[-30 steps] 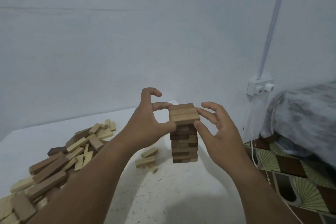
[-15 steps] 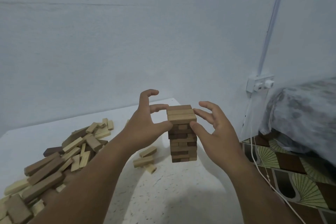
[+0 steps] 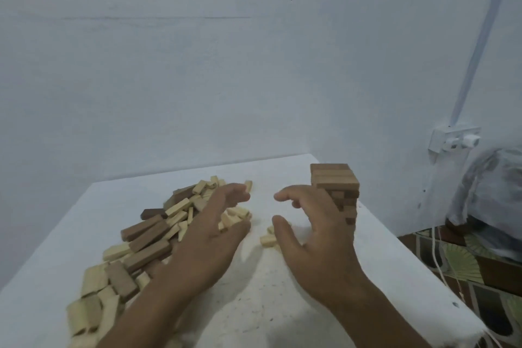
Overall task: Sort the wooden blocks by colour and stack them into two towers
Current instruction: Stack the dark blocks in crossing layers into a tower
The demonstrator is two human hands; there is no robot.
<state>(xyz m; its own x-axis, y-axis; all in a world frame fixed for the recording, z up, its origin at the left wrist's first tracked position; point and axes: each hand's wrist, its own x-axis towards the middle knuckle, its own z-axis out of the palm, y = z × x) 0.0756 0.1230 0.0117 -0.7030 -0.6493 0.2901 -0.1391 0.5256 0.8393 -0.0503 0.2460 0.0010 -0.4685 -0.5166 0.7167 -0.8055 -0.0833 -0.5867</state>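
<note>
left hand [image 3: 209, 237] loosely open, right hand [image 3: 316, 232] empty

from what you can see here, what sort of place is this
Probably a room in a home: a white table set in a corner of painted walls, a wall socket with a cable, and patterned floor tiles.

A white speckled worktop [image 3: 254, 313] carries a brown block tower [image 3: 337, 192] near its far right corner, a loose pile of pale and brown blocks [image 3: 147, 234] well left of the tower, and a few pale blocks [image 3: 268, 239] between them.
</note>
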